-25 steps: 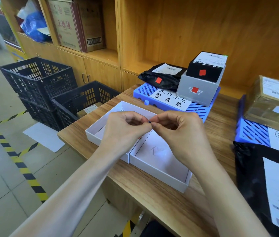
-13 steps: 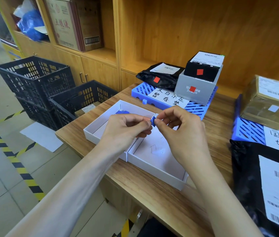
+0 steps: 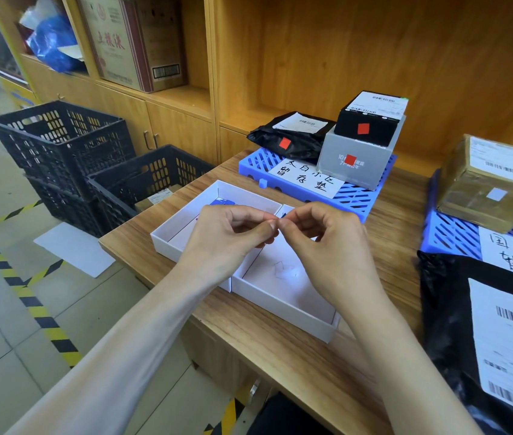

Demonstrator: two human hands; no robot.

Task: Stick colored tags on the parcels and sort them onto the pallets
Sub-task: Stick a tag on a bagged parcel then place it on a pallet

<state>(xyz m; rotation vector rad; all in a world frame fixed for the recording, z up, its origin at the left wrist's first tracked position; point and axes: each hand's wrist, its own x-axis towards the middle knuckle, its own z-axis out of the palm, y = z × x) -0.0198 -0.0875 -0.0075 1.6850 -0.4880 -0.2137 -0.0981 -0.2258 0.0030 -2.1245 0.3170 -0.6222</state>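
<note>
While half a second ago more blue tag (image 3: 282, 215) showed, both hands' fingers (image 3: 267, 227) now pinch it nearly hidden.

ahead: blue pallet (image 3: 355, 200), stacked parcels (image 3: 358, 152) | right: black bag (image 3: 450, 309)

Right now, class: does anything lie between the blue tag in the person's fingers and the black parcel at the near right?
Nothing visible does. Both hands, left hand and right hand, pinch the blue tag above the white tray; only bare tabletop separates them from the black parcel.
</note>
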